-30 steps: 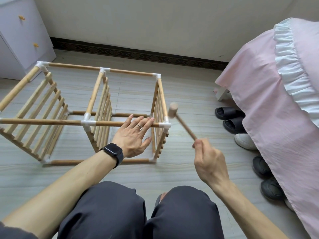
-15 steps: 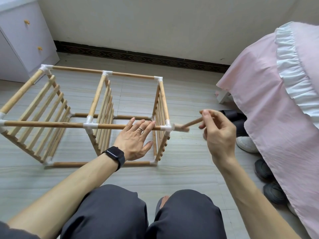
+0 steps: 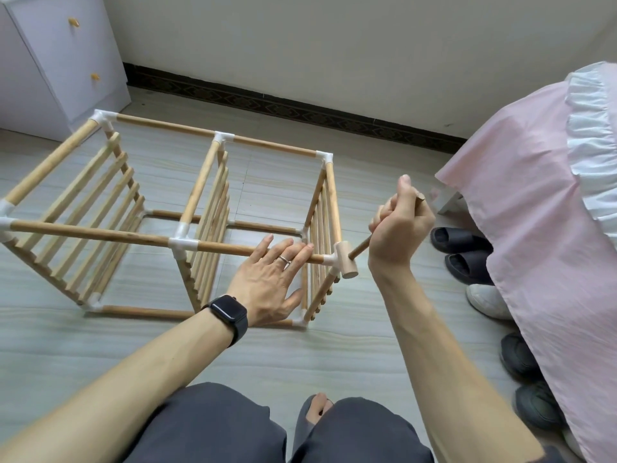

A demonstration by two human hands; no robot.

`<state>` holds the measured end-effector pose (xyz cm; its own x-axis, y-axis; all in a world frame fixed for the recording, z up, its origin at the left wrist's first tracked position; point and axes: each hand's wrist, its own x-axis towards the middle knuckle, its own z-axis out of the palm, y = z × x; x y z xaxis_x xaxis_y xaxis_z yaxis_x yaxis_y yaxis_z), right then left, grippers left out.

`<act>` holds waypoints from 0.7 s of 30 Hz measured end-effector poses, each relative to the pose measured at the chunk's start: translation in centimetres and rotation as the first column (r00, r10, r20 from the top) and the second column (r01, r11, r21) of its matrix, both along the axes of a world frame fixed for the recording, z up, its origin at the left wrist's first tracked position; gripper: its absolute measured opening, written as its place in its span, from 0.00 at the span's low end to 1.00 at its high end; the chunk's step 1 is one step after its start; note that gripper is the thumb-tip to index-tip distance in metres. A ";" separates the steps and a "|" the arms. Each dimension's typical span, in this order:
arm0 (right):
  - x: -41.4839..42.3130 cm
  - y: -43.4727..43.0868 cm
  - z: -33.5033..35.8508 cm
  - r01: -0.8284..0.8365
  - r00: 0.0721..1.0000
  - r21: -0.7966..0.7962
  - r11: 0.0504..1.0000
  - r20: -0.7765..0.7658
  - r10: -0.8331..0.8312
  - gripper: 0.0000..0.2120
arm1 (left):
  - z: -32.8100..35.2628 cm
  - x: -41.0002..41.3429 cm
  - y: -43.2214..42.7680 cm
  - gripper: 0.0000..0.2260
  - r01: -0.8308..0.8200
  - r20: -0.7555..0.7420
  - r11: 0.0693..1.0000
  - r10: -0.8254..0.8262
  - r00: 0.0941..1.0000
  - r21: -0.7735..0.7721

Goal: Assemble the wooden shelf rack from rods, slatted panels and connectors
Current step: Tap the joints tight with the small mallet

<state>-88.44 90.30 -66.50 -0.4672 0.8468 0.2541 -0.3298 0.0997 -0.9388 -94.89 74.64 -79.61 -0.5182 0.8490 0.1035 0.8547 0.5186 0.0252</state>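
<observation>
The wooden shelf rack (image 3: 200, 192) lies on its side on the floor, built of rods, three slatted panels and white connectors. My left hand (image 3: 270, 279) rests flat, fingers spread, on the near top rod (image 3: 100, 233) close to the right corner connector (image 3: 329, 260). My right hand (image 3: 399, 225) grips the handle of a small wooden mallet (image 3: 345, 260). The mallet's head sits against that corner connector, at the rack's right end.
A pink bedspread with a white frill (image 3: 541, 212) fills the right side, with several slippers and shoes (image 3: 464, 252) on the floor beneath it. A white drawer cabinet (image 3: 63, 58) stands at the back left. My knees (image 3: 267, 426) are at the bottom edge.
My right hand swung the mallet down from above the corner to a sideways strike, then rose with the head staying against the corner connector. My left hand has stayed on the rod.
</observation>
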 end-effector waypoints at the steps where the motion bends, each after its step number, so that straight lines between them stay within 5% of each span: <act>1: -0.3 -0.1 -0.3 -0.001 1.000 0.025 1.000 -0.011 0.002 0.26 | -0.1 0.0 0.0 0.36 0.005 -0.008 1.000 -0.005 1.000 0.004; 7: -1.2 -0.2 0.7 -0.053 0.998 0.079 0.995 0.036 0.051 0.23 | -0.5 -0.2 -0.1 0.37 0.031 -0.028 0.999 -0.030 0.999 0.030; 11: -2.0 0.4 4.3 -0.066 0.981 0.044 0.997 -0.177 0.073 0.22 | -1.1 -0.3 0.0 0.37 0.027 -0.053 0.998 -0.024 0.998 0.048; 16: -2.0 -1.1 -1.2 -0.086 0.995 0.115 0.990 0.055 0.080 0.24 | -1.3 -0.2 0.1 0.38 0.036 -0.037 0.998 -0.033 0.999 0.059; 21: -2.5 -0.5 0.0 -0.064 0.997 0.120 0.991 0.059 0.057 0.22 | -0.6 0.0 0.1 0.33 0.002 -0.033 0.996 0.001 0.999 0.087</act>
